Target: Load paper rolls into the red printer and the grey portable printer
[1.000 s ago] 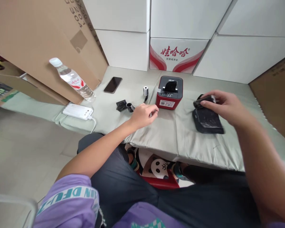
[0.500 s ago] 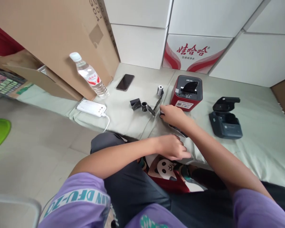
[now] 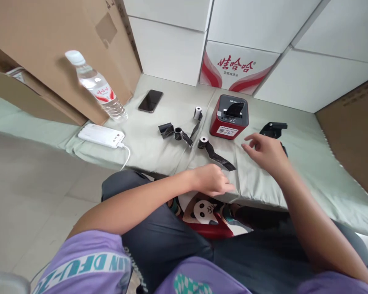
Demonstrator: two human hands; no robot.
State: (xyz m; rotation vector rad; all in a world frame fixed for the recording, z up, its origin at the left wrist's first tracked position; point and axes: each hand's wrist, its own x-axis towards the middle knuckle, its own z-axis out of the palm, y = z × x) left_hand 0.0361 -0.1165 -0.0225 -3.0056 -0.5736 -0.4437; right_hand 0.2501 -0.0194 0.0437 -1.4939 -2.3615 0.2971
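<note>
1 small black roll [image 3: 203, 142], white on top w/ a shiny tail [image 3: 219, 159], stands on the pale cloth [image 3: 309, 163] near the L hand [image 3: 211, 179] & red box [image 3: 227, 130]. R hand [image 3: 265, 151], spread, hides part of the black machine [image 3: 272, 130]. L hand's curled; from here I can't tell its grip.

Operator's clothing, seen from above. The shirt [image 3: 223, 281] is purple and short-sleeved, with a teal-and-white chequered print [image 3: 188, 284] on the chest. The left sleeve [image 3: 86, 241] carries a white band [image 3: 93, 265] bearing teal capitals, "DFU" among them; the visible edge of the right sleeve [image 3: 334, 282] is plain purple. The trousers [image 3: 162, 237] are dark, with pale lettering [image 3: 135, 265], hard to read, at the left hip. Left grip [image 3: 211, 179] and right grip [image 3: 265, 151]: bare hands.
</note>
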